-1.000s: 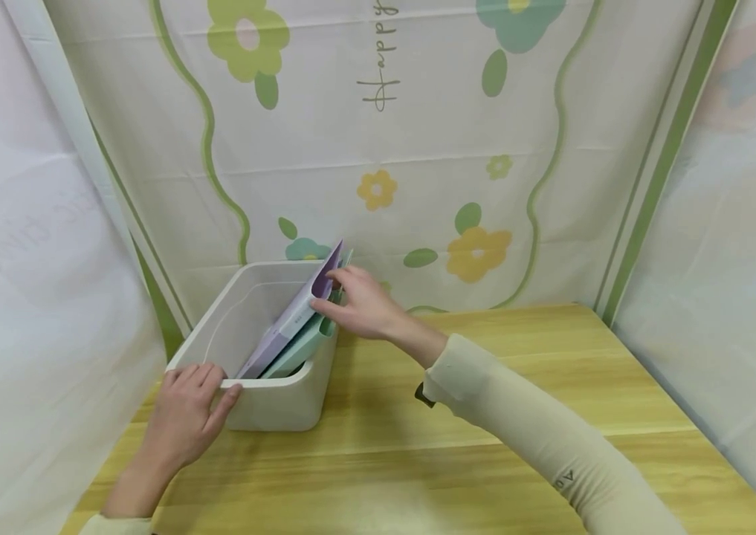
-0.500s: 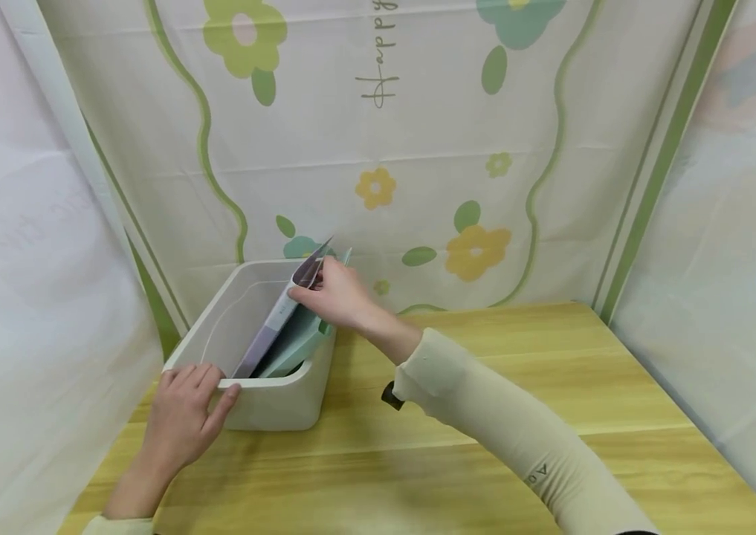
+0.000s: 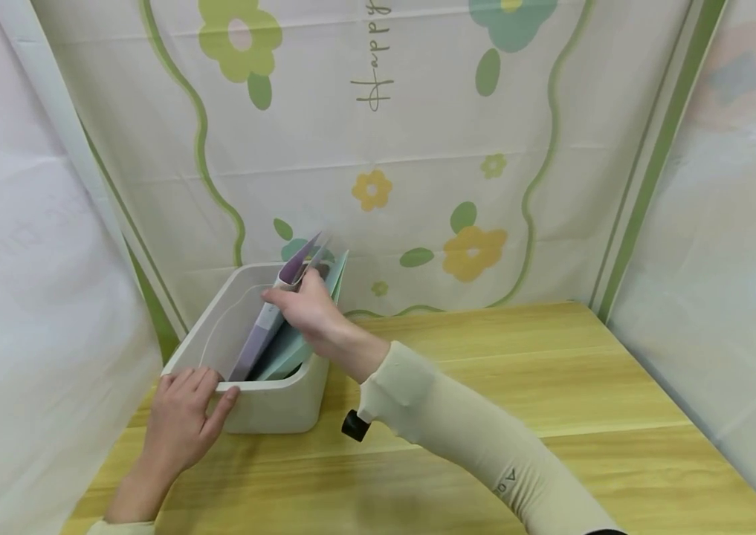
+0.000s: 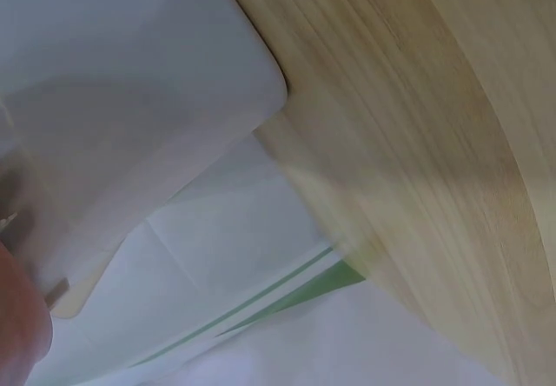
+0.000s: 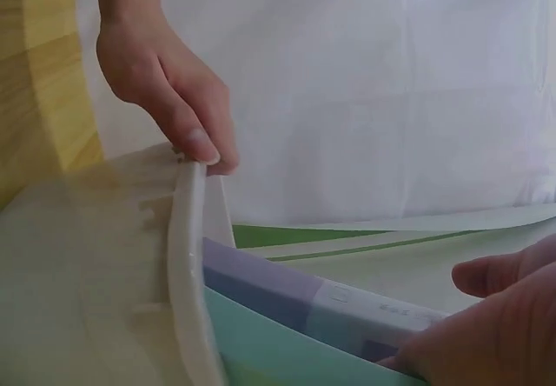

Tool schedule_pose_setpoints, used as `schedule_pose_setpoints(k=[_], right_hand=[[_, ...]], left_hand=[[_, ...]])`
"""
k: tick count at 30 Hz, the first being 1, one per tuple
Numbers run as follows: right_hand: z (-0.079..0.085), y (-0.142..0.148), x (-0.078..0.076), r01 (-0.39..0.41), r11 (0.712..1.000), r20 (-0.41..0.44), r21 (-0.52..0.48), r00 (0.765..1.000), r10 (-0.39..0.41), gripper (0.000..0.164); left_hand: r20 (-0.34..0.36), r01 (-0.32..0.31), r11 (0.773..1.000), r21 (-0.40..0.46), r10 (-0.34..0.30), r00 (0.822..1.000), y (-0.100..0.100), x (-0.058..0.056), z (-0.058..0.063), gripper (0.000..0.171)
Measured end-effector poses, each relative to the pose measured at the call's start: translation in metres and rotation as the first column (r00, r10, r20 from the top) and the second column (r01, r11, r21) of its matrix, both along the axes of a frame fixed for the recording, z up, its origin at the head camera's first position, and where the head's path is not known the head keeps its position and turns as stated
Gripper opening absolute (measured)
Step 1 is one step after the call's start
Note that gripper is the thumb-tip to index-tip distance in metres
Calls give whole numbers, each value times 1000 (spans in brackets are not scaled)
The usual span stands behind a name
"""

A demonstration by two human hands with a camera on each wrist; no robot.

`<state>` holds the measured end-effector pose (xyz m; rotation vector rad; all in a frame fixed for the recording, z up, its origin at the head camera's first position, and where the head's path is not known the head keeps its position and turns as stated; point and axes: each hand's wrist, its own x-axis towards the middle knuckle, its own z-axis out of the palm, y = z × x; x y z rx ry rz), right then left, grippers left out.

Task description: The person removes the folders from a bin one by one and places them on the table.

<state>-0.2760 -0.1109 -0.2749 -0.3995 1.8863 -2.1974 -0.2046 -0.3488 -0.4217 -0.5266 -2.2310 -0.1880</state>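
Right hand (image 3: 307, 316) grips purple folder (image 3: 264, 334), tilted in white bin (image 3: 270, 405) beside teal one (image 3: 297, 349) (not upright yet); left hand (image 3: 180, 420) clasps bin's rim.

A white bin (image 3: 270, 405), open-topped with rounded corners, stands upright at the tabletop's far left corner, close to the left edge. Two flat folders stand in it on edge, leaning toward its right wall with their tops rising above the rim. The purple folder (image 3: 264, 334) has a pale label strip on its spine and its covers gape slightly at the top; the right hand (image 3: 307, 312) grips it near the upper end. The teal folder (image 3: 294, 349) lies just behind it on the right, touching it. The left hand (image 3: 180, 416) grips the bin's near left rim
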Motion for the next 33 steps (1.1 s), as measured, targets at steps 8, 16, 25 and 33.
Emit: schedule_pose_setpoints(k=[8, 16, 25, 33], right_hand=[[-7, -17, 2, 96, 995, 72, -4, 993, -95, 66], [-11, -28, 0, 134, 991, 104, -5, 986, -133, 91], [-17, -36, -7, 220, 974, 67, -48, 974, -216, 62], [-22, -39, -7, 235, 972, 7, -28, 972, -235, 67]], left_hand=[[21, -9, 1000, 13, 9, 1000, 0, 0, -1, 48], [-11, -6, 1000, 24, 6, 1000, -1, -1, -2, 50], [-13, 1, 999, 36, -1, 1000, 1, -2, -1, 54], [-11, -1, 999, 44, 1, 1000, 0, -2, -2, 53]])
